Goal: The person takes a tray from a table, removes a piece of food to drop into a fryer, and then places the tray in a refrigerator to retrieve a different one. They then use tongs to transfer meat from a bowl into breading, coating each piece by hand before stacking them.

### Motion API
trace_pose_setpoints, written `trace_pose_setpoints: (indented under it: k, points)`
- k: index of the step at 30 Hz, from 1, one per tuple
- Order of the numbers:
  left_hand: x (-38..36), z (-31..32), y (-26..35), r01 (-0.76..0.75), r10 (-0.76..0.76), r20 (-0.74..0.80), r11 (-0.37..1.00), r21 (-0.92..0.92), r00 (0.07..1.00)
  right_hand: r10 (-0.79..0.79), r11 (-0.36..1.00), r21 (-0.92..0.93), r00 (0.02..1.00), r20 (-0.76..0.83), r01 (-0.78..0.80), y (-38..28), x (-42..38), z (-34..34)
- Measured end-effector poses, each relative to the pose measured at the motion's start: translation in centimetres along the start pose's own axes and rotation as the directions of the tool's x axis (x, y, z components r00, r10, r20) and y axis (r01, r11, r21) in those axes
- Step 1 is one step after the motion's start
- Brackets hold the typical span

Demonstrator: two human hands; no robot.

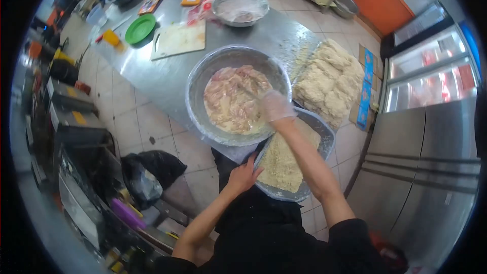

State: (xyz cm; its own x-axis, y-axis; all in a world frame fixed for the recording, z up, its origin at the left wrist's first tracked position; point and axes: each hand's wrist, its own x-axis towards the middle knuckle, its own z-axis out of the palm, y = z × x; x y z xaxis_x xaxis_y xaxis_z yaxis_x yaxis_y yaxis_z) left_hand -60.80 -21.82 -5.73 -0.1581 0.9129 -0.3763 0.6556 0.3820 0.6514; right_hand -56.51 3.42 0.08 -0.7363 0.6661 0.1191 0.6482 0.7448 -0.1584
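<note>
A large metal bowl [195, 114] stands at the table edge, holding raw meat pieces [233, 96] in a pale, wet coating. My right hand [276, 105], in a clear plastic glove, reaches over the bowl's right side with fingers closed. Something thin and greyish runs from it toward the meat; blur hides what it is. In front of the bowl sits a grey tub [324, 127] of yellowish breadcrumbs [286, 165], under my right forearm. My bare left hand [243, 175] grips the tub's left rim.
A big heap of breaded pieces [329, 78] lies right of the bowl. Behind are a white cutting board [180, 39], a green plate [140, 29] and a plastic-covered bowl [241, 7]. A black bag [152, 172] lies on the floor left; fridges [431, 142] stand right.
</note>
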Motion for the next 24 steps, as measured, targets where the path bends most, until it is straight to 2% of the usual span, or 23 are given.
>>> trace_pose_setpoints:
  k: [1,3,4,6,7,8,10,11,13,16,17,19,23,24]
  points:
    - [0.0,0.3,-0.2,-0.018,0.018,-0.016,1.0,-0.003,1.0,0.029,0.998,-0.066,0.996,0.079,-0.024,0.9,0.7,-1.3]
    - [0.0,0.4,-0.3,-0.027,0.026,-0.045,0.999,-0.017,0.999,0.179,0.981,-0.097,0.974,0.136,-0.167,3.0,1.9,-1.7]
    - [0.1,0.2,-0.3,-0.046,0.045,-0.047,0.999,-0.015,0.998,0.162,0.984,-0.101,0.977,0.14,-0.148,3.0,2.2,-2.4]
    - [0.0,0.2,-0.4,-0.06,0.059,-0.057,0.998,-0.019,0.997,0.186,0.954,-0.273,0.956,0.225,-0.122,2.2,2.9,-5.5]
    - [0.1,0.3,-0.5,-0.074,0.073,-0.056,0.997,-0.022,0.996,0.069,0.975,-0.222,0.974,0.217,-0.02,1.8,2.5,-6.7]
    - [0.0,0.3,-0.6,-0.089,0.088,-0.055,0.996,-0.023,0.995,0.06,0.975,-0.223,0.974,0.218,-0.01,1.6,2.4,-6.5]
    - [0.0,0.2,-0.6,-0.093,0.091,-0.052,0.995,-0.025,0.994,0.11,0.956,-0.293,0.935,0.337,-0.007,1.4,2.4,-5.4]
    - [0.0,0.0,-0.5,-0.101,0.1,-0.043,0.995,-0.022,0.994,0.105,0.956,-0.293,0.937,0.334,-0.003,1.3,2.3,-4.9]
    - [-0.2,-0.2,-0.3,-0.101,0.101,-0.046,0.995,-0.002,0.994,0.19,0.973,-0.192,0.923,0.333,-0.131,1.0,2.3,-3.9]
    - [-0.1,-0.2,-0.5,-0.099,0.1,-0.047,0.995,0.017,0.994,0.159,0.982,-0.145,0.947,0.28,-0.122,1.8,1.9,-3.7]
    - [-0.1,0.0,-0.5,-0.099,0.099,-0.046,0.995,0.013,0.994,0.16,0.982,-0.147,0.947,0.28,-0.122,2.1,1.8,-4.2]
    - [0.0,0.2,-0.7,-0.104,0.104,-0.039,0.995,-0.011,0.994,0.274,0.956,-0.196,0.897,0.347,-0.217,2.9,1.9,-5.9]
    - [0.0,-0.3,-0.5,-0.087,0.087,-0.002,0.996,-0.008,0.996,0.285,0.957,-0.159,0.883,0.373,-0.241,4.4,1.8,-9.9]
    - [0.0,-0.3,-0.5,-0.089,0.089,-0.001,0.996,-0.008,0.996,0.264,0.957,-0.215,0.893,0.364,-0.196,5.3,1.9,-10.6]
